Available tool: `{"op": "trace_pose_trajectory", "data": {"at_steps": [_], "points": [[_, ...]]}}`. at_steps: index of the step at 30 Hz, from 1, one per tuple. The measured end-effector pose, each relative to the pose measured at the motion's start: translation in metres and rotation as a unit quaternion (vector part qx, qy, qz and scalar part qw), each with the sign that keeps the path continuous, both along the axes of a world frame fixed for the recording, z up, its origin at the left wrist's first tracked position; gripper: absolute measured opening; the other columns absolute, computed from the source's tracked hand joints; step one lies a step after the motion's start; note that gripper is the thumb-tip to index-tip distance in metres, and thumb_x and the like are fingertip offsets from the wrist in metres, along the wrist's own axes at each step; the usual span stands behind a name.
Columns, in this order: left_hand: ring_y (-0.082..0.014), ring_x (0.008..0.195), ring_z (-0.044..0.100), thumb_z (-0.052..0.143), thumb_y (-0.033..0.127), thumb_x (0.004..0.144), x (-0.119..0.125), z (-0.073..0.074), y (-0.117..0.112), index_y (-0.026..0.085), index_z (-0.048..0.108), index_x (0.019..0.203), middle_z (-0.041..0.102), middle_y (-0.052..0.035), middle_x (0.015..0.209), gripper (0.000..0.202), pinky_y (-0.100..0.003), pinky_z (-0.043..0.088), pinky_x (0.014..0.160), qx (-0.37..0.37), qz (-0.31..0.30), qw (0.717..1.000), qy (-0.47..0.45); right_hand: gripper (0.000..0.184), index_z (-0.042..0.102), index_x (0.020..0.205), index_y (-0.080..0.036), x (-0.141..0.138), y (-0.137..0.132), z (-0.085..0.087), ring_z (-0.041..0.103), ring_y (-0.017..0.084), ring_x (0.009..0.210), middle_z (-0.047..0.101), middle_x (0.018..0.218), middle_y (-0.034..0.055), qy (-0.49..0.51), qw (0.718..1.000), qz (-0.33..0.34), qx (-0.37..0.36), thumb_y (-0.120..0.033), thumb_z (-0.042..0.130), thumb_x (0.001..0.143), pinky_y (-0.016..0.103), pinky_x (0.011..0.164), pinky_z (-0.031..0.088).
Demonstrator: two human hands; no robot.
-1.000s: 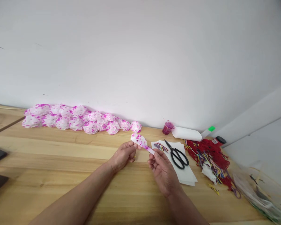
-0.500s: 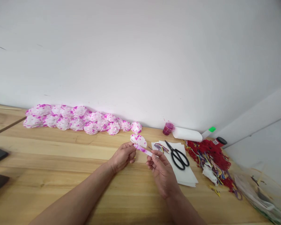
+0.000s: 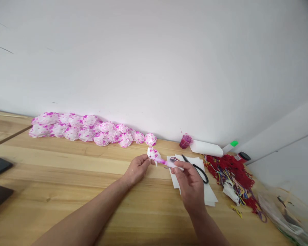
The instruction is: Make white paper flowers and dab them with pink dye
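Observation:
A small white tissue-paper flower with magenta blotches (image 3: pixel 153 153) is pinched in the fingertips of my left hand (image 3: pixel 138 170). From it a white paper strip with a purple-pink stain (image 3: pixel 163 161) stretches to the right. My right hand (image 3: pixel 191 182) grips the far end of this strip between thumb and fingers. Beneath and behind that hand lie black-handled scissors (image 3: pixel 202 173) on white paper sheets (image 3: pixel 210 196), partly covered by it. A few coloured threads (image 3: pixel 174 159) rest on the sheets too.
Along the wall runs a double row of magenta-spotted paper flowers (image 3: pixel 86 131). A cup of magenta liquid (image 3: pixel 185 141), a white roll (image 3: pixel 206 148), a green-capped bottle (image 3: pixel 230 147), a black-lidded container (image 3: pixel 242 157) and red yarn (image 3: pixel 234 171) stand or lie right. Dark objects (image 3: pixel 0 167) sit left.
My right hand has moved right and now covers part of the scissors. The flower in my left hand has turned and looks more bunched, with the strip drawn out from it.

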State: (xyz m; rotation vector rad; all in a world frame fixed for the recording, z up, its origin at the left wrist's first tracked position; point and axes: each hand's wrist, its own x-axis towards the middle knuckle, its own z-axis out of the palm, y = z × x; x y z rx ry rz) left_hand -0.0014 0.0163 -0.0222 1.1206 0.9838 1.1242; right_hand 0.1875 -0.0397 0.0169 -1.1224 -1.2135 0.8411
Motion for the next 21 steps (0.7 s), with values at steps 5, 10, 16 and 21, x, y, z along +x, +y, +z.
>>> {"op": "trace_pose_trajectory", "data": {"at_steps": [5, 10, 16, 21], "points": [[-0.0123, 0.045, 0.038, 0.058, 0.036, 0.085, -0.001, 0.003, -0.001, 0.018, 0.070, 0.081, 0.045, 0.0050, 0.048, 0.022, -0.022, 0.029, 0.047, 0.036, 0.010, 0.999, 0.038, 0.018, 0.072, 0.102, -0.026, -0.003, -0.008, 0.002, 0.061, 0.027, 0.103, 0.070, 0.103, 0.0077, -0.092, 0.993, -0.018, 0.076, -0.027, 0.069, 0.084, 0.042, 0.093, 0.043], [-0.0213, 0.081, 0.060, 0.058, 0.036, 0.086, 0.000, 0.003, 0.000, 0.019, 0.073, 0.084, 0.068, -0.0026, 0.078, 0.023, -0.026, 0.043, 0.077, 0.098, -0.022, 0.993, 0.060, 0.017, 0.069, 0.103, -0.025, -0.001, 0.001, 0.005, 0.062, 0.026, 0.100, 0.070, 0.104, 0.0083, -0.071, 0.997, -0.006, 0.032, -0.032, 0.065, 0.088, 0.040, 0.086, 0.046], [-0.0264, 0.098, 0.062, 0.051, 0.033, 0.092, -0.001, 0.003, 0.000, 0.021, 0.073, 0.096, 0.072, -0.0048, 0.098, 0.026, -0.030, 0.042, 0.091, 0.158, -0.044, 0.981, 0.100, 0.015, 0.071, 0.102, -0.025, 0.000, 0.002, 0.010, 0.061, 0.026, 0.103, 0.070, 0.104, 0.0072, -0.159, 0.983, 0.000, 0.094, -0.024, 0.064, 0.088, 0.040, 0.092, 0.044], [-0.0226, 0.090, 0.061, 0.053, 0.030, 0.089, -0.001, 0.005, -0.001, 0.020, 0.071, 0.081, 0.070, -0.0042, 0.089, 0.022, -0.031, 0.042, 0.092, 0.154, -0.041, 0.984, 0.081, 0.015, 0.070, 0.102, -0.026, 0.006, -0.001, 0.021, 0.062, 0.025, 0.099, 0.070, 0.102, 0.0067, -0.143, 0.983, -0.040, 0.110, -0.025, 0.066, 0.087, 0.040, 0.091, 0.045]]}}
